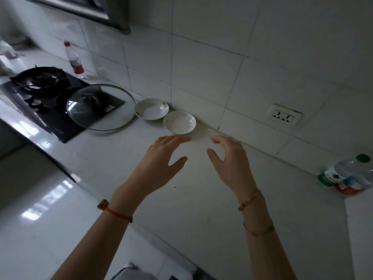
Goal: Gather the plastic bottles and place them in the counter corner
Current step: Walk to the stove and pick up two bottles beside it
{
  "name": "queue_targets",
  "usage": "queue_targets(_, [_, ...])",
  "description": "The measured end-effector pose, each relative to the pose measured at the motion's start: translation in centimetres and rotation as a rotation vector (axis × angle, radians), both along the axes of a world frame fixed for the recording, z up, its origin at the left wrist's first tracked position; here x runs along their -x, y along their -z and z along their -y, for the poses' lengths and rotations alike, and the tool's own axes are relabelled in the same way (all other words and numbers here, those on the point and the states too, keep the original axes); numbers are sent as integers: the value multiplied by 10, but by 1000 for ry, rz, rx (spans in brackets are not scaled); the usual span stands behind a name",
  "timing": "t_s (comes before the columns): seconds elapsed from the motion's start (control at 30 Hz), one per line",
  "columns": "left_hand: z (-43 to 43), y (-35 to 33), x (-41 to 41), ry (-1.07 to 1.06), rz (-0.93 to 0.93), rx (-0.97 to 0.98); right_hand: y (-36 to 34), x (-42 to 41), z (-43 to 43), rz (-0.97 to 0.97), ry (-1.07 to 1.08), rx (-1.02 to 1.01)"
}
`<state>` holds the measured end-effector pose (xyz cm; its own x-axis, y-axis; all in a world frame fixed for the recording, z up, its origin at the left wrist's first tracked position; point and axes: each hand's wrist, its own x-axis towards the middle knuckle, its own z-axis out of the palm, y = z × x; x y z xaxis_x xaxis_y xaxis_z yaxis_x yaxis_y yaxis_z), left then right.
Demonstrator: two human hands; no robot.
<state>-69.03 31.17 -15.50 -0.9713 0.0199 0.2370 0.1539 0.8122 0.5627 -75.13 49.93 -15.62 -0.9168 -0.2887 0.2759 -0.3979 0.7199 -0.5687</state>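
Left hand (161, 156): empty, fingers spread wide, above the desk (193, 199) at centre.
Right hand (230, 162): empty, wide and curved, palm facing the left.
Plastic bottles (349, 176): clear, ribbed, green-capped, lying clustered at 3 o'clock in the desk corner, apparently gathered there already.
Red-capped bottle (73, 57): clear, slender, upright against the tiled wall at 10 o'clock, well apart; likely the remaining item.
Glass lid (101, 107): round, metal-rimmed, at 10 o'clock, overlapping the black glossy hob (50, 110).
Two white glazed dishes (179, 122), shallow, touching, at 12 o'clock.
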Motion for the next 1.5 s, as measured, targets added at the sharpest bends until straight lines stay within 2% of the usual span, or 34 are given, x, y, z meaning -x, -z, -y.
queue_targets(0.4, [115,5,-90,-169,-16,13,2,-52,122,4,-196,-1])
queue_targets(0.93, [286,14,-240,-449,-29,-5,16,-158,324,43,-463,-22])
queue_targets(1.5, [364,20,-360,-809,-54,-47,18,-244,465,60,-824,-58])
